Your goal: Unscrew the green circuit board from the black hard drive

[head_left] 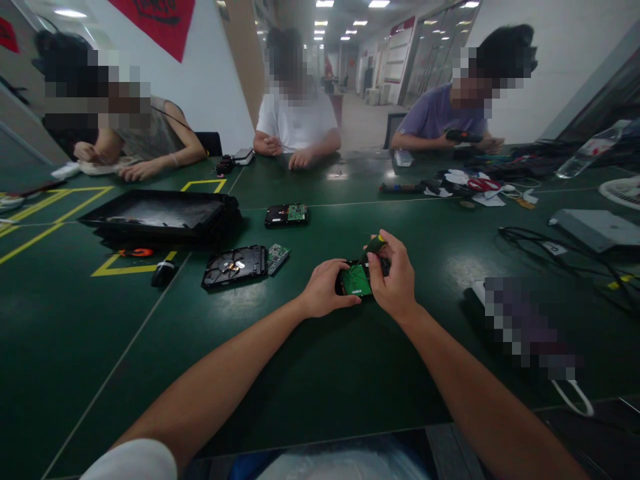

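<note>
A small black hard drive [356,279] with a green circuit board facing up lies on the green table [280,373] in front of me. My left hand [325,288] grips its left end with curled fingers. My right hand [395,275] is closed round a screwdriver [375,245] with a green and yellow handle, its tip down on the drive. An opened hard drive [234,265] with a loose green board [278,257] beside it lies to the left. Another drive [286,215] sits farther back.
A black tray [165,217] stands at the left, with a black mouse [163,272] and an orange tool [136,253] near yellow floor-tape lines. Three people sit along the far edge. Cables [565,250], a grey box [595,227], and red scissors [483,184] crowd the right.
</note>
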`<state>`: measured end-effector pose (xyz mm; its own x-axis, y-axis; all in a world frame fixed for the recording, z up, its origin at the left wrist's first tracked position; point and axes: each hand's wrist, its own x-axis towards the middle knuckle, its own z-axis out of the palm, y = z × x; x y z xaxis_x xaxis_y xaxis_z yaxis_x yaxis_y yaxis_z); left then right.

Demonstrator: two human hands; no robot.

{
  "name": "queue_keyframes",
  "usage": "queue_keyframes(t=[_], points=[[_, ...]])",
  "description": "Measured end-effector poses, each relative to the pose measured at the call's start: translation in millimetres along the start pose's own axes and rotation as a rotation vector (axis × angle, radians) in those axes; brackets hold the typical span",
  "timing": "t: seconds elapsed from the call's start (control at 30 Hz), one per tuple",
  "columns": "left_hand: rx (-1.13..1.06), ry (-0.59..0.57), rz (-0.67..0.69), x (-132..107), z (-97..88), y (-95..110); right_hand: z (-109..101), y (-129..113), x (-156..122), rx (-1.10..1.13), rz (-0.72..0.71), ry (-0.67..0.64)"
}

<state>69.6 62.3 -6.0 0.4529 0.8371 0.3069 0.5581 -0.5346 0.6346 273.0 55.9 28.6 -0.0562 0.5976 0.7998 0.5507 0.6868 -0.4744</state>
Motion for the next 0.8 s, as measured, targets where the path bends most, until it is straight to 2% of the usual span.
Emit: queue_keyframes(t=[0.13, 0.33, 0.47, 0.63, 0.8], points=[[-0.004, -0.001, -0.001, 0.1, 0.1, 0.0, -0.8, 0.3, 0.6, -0.077, -0.035, 0.027], [0.018, -0.013, -0.004, 0.3, 0.3, -0.1, 0.7, -0.2, -0.6, 0.012, 0.022, -0.024], [0.025, -0.011, -0.003, 0.4, 1.5, -1.8, 0.6, 0.2, -0.3, -0.055, -0.01, 0.011], [0.02, -0.004, -0.002, 0.4, 1.6, -1.6, 0.3, 0.4, 0.0, -0.02, 0.01, -0.034], [0.015, -0.017, -0.008, 0.9, 0.3, -1.0, 0.2, 0.3, 0.3, -0.047, -0.014, -0.009]])
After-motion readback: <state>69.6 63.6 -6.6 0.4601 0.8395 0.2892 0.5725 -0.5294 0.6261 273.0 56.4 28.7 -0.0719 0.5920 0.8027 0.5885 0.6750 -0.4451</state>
